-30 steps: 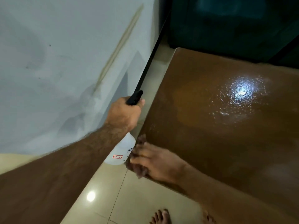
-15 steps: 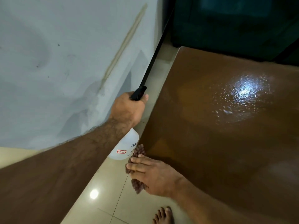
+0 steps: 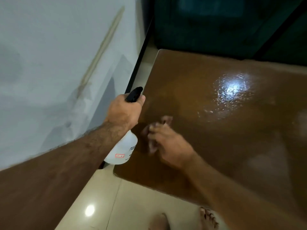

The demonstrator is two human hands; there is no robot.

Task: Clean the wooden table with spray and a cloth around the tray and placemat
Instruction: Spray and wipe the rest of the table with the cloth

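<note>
A glossy brown wooden table point(image 3: 224, 146) with a wet glare patch is seen beside a pale wall point(image 3: 49, 63) and cream floor tiles point(image 3: 132, 205). A white plastic spray bottle point(image 3: 123, 151) is gripped by the left hand point(image 3: 123, 112) at the table's left edge. Just right of it, a blurred reddish cloth point(image 3: 153, 138) is pressed under the right hand point(image 3: 169, 143); its fingers are blurred.

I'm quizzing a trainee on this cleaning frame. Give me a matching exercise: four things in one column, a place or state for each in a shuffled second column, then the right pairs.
Column one:
1. spray bottle
2. cloth
3. wooden table
4. bare feet

Column two:
A. on the pale tiled floor at the bottom of the view
B. gripped by its black head in the left hand
C. wet and glossy, with a bright glare patch
D. pressed on the tabletop under the right hand, blurred

Pairs: 1-B, 2-D, 3-C, 4-A
</note>
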